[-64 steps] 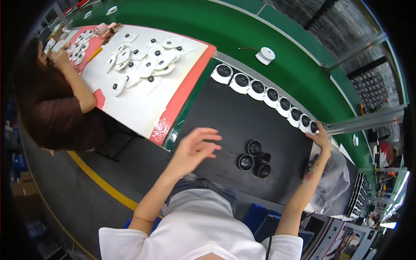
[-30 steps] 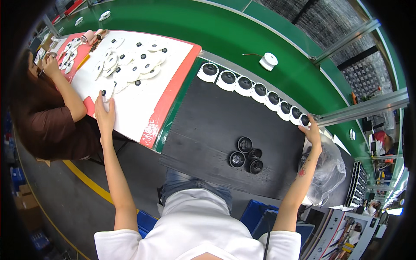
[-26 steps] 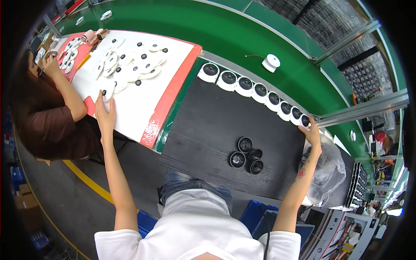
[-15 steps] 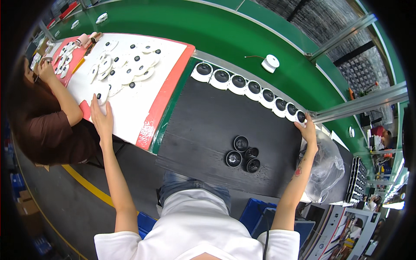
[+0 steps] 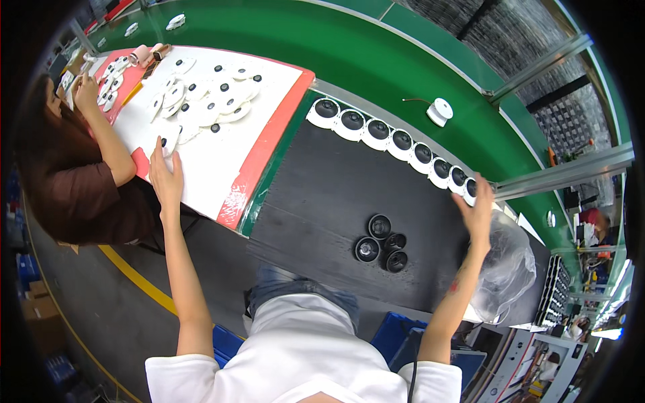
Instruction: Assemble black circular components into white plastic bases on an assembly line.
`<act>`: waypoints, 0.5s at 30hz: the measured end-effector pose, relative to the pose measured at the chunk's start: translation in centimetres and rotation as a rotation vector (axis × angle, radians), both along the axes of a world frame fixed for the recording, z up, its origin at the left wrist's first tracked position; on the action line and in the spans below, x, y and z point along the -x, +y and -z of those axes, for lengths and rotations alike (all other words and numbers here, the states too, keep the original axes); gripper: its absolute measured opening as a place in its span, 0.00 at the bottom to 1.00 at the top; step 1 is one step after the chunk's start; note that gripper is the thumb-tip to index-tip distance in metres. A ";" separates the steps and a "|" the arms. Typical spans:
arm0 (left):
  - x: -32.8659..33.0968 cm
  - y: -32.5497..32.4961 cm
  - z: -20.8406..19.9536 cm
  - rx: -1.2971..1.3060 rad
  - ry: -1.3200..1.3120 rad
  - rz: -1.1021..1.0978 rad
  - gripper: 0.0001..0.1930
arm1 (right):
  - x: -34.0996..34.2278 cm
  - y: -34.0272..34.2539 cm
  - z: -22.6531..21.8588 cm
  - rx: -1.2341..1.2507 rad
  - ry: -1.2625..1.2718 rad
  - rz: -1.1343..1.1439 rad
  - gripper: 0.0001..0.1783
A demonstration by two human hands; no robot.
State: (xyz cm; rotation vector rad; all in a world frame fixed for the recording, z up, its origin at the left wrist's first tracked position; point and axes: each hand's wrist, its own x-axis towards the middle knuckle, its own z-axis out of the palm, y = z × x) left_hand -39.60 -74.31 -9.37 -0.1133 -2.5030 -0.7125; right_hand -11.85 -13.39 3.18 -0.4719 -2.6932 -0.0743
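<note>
My left hand (image 5: pixel 166 177) reaches to the near edge of the white sheet on the left. Its thumb and forefinger close around a white oval part with a black knob (image 5: pixel 170 137). Across the table, my right hand (image 5: pixel 478 211) is slightly blurred, with thumb and fingers spread around the last white housing with a black cup (image 5: pixel 470 188), at the right end of a row. Whether the fingertips touch that housing is hard to tell. Several like it, such as the first white housing (image 5: pixel 324 111), line the back edge of the black mat (image 5: pixel 316 195).
Several loose black cups (image 5: pixel 379 226) stand on the mat. White parts (image 5: pixel 230 101) lie scattered on the sheet, with a co-worker (image 5: pixel 74 168) seated left. A clear plastic bag (image 5: pixel 505 269) is at right; a white round device (image 5: pixel 440 112) with a wire lies behind the row.
My right hand's thumb and fingers have spread wider around the end housing. The left hand stays at the same white part. The whole view has shifted slightly.
</note>
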 end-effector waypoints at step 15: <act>-4.8 4.7 -4.3 -0.467 -0.154 0.053 0.30 | 3.2 -20.6 -0.7 0.307 -0.328 -0.291 0.21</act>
